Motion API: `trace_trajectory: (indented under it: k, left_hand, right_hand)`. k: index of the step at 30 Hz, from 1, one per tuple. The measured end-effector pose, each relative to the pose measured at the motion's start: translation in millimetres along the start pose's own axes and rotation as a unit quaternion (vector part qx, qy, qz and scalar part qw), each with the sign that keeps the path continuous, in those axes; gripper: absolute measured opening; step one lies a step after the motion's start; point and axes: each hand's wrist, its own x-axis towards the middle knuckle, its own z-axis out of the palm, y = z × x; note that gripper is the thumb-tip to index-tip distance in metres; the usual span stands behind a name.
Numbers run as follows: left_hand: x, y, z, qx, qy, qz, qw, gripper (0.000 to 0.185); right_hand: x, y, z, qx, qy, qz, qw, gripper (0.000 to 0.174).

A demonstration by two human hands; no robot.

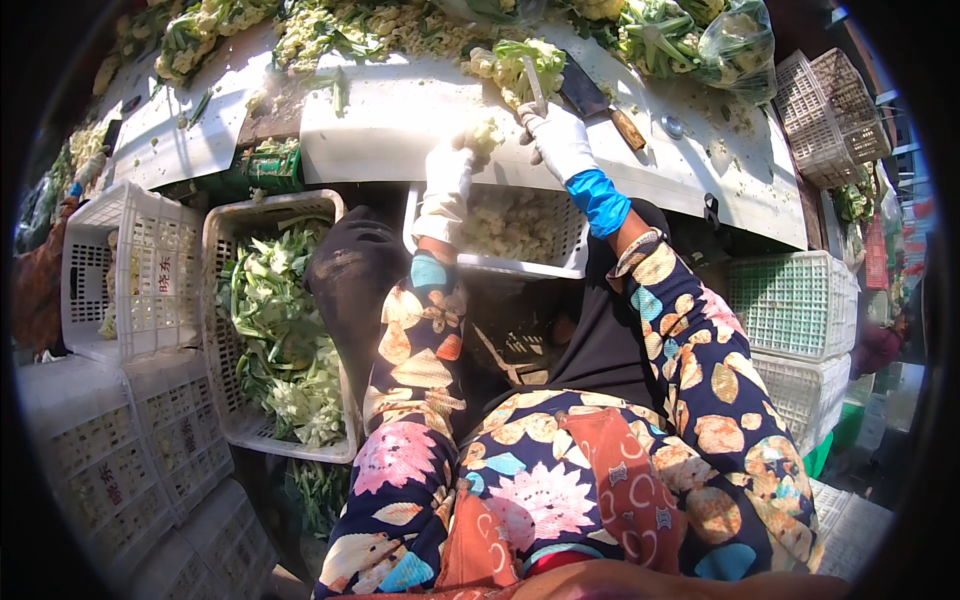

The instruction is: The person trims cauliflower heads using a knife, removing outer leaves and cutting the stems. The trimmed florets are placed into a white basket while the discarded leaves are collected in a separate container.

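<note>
My left hand [448, 169], in a white glove, grips a small piece of cauliflower [484, 135] at the table's near edge. Strong glare blurs its fingers. In my right hand [553, 133], gloved with a blue cuff, is a narrow knife [535, 81], its blade pointing away from me. A leafy cauliflower head [517, 64] lies just beyond that blade; contact between them is unclear. To its right rests a cleaver [583, 88] with a wooden handle. Below my hands, a white crate [525, 264] between my knees holds cut florets [514, 221].
Cauliflower heaps [360, 34] line the table's far side. At left stand a crate of leaves and stalks [281, 330] and several stacked white crates [97, 442]. More crates [791, 304] are stacked at right. Another person's gloved hand [90, 169] appears far left.
</note>
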Motion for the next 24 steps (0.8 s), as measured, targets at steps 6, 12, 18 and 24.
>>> trace_trajectory:
  k: [6,12,18,24]
  left_hand:
    - [-46.7,-34.2,0.1,0.322,-0.019,0.073,0.944,0.037]
    - [-34.5,-1.4,12.0,0.089,0.03,-0.057,0.994,0.033]
    - [44.3,26.9,17.0,0.036,0.118,0.044,0.991,0.044]
    - [56.7,16.6,38.6,0.096,0.114,0.058,0.987,0.042]
  right_hand:
    - [63.1,-15.4,-10.5,-0.212,0.2,-0.096,0.952,0.053]
    - [117.1,-21.4,-30.0,-0.339,0.098,-0.116,0.929,0.064]
    - [120.0,-0.1,-82.4,-0.46,-0.012,-0.245,0.853,0.051]
    - [74.7,-21.9,-73.2,-0.381,0.031,-0.262,0.886,0.046]
